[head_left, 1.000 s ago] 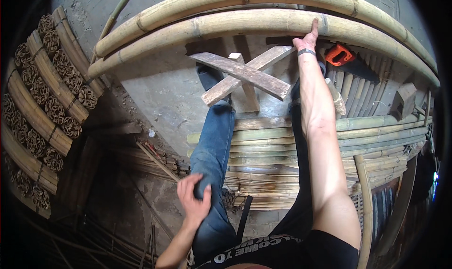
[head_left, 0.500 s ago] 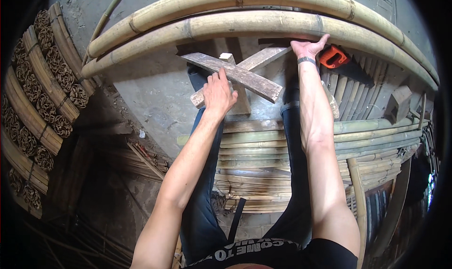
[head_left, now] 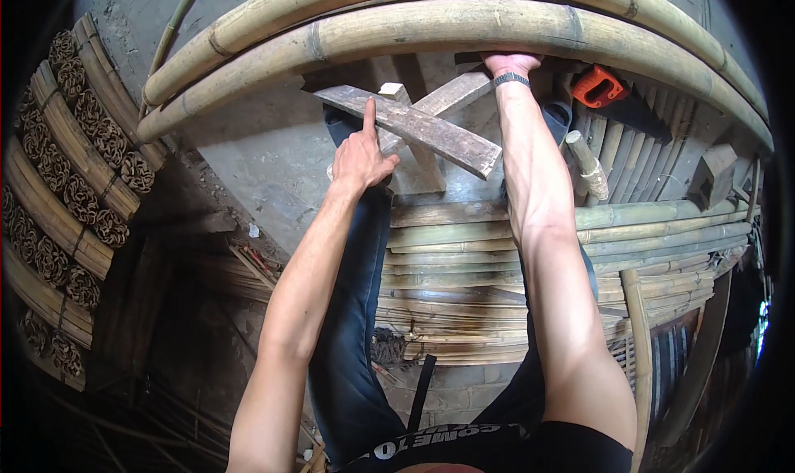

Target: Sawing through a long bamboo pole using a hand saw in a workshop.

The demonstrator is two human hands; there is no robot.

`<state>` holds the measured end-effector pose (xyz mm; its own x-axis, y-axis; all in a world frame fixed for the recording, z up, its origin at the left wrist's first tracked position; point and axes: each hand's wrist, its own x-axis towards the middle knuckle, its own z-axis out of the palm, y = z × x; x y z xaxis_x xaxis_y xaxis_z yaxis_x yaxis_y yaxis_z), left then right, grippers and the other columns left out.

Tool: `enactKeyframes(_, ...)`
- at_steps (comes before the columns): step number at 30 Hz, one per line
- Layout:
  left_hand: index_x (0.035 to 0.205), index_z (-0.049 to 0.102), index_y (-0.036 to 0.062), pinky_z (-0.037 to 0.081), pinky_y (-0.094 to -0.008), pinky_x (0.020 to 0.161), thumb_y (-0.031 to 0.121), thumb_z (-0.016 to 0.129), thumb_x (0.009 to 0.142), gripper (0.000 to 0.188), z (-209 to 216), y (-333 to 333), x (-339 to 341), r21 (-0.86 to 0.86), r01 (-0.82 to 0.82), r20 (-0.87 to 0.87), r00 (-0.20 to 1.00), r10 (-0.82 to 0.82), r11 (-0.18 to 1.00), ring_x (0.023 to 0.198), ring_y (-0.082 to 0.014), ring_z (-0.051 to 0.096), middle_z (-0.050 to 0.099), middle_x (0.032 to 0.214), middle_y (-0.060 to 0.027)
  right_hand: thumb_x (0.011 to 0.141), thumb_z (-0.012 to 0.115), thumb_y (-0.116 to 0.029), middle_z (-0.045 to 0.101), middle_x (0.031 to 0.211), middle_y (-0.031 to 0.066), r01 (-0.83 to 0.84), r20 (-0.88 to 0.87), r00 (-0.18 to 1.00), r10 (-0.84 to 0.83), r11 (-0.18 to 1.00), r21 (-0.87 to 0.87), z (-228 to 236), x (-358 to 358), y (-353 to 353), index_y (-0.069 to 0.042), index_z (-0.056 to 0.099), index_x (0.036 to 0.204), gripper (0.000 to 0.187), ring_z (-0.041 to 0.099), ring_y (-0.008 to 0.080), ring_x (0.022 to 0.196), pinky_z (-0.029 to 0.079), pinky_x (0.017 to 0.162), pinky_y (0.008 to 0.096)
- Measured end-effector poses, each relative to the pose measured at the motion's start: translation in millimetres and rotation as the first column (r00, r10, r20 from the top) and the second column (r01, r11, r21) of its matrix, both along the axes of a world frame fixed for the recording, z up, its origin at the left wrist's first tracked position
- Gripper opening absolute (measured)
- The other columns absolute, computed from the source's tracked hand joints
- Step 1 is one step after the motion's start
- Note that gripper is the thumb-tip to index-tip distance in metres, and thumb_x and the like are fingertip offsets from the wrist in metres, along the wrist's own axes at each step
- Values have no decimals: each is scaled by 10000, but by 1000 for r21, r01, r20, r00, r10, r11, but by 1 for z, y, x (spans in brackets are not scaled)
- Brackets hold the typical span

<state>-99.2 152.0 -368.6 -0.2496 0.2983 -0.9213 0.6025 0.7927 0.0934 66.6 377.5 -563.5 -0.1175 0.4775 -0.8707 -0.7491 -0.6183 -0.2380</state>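
Two thick, pale bamboo poles (head_left: 447, 24) lie side by side across the far part of the view, above a wooden trestle made of crossed boards (head_left: 431, 129). My left hand (head_left: 362, 160) is at the trestle's near left side. Its index finger is stretched along the upper board, and its other fingers curl round the lower beam, partly hidden. My right hand (head_left: 512, 62), with a watch (head_left: 511, 79) at the wrist, reaches under the nearer pole. The pole hides its fingers, so their grip does not show.
A hand saw with an orange handle (head_left: 598, 87) lies right of my right hand. Beside it stands a short upright post (head_left: 586, 163) with wrapping. Stacked bamboo poles (head_left: 451, 249) lie beneath me. Bundled split bamboo (head_left: 91, 129) fills the left. A wooden block (head_left: 714, 177) is at right.
My right hand has shifted left and deeper under the nearer pole; its thumb no longer sticks out. My left hand has moved slightly left and down, its index finger now straightened on the board.
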Motion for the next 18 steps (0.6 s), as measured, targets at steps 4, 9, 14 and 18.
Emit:
enactKeyframes(4, 1646, 22, 71, 553, -505, 961, 285, 795, 769, 1188, 17, 10, 5, -49, -9, 46, 999, 11, 999, 1029, -460, 700, 719, 1065, -304, 897, 373, -728, 546, 1505, 60, -53, -83, 995, 64, 990, 127, 33, 23, 0, -224, 568, 1459, 780, 460, 330, 1415, 330, 1176, 590)
enactKeyframes(9, 1645, 6, 84, 546, -508, 979, 317, 763, 759, 1188, 38, -24, -5, -85, -166, -120, 981, 156, 982, 1085, -489, 673, 689, 1155, -339, 973, 303, -735, 316, 1673, 103, -272, 88, 961, 262, 838, 472, 92, 13, -23, -181, 286, 1620, 852, 293, 306, 1536, 246, 1232, 562)
enactKeyframes(14, 1636, -22, 41, 559, -478, 967, 334, 764, 752, 1218, 66, -36, -14, -21, -252, -158, 956, 245, 968, 1086, -484, 678, 675, 1183, -351, 978, 261, -766, 299, 1673, 134, 245, -823, 531, 199, 894, 374, 141, 36, -8, -169, 242, 1626, 881, 317, 323, 1526, 282, 1217, 577)
enactKeyframes(18, 1614, 201, 11, 567, -484, 920, 337, 781, 770, 1074, 75, -15, -3, -61, -233, -125, 967, 224, 971, 1034, -455, 698, 696, 1145, -320, 962, 261, -801, 257, 1688, 152, 106, -599, 743, 297, 832, 544, 190, 42, -1, -157, 216, 1643, 939, 281, 373, 1539, 258, 1239, 596)
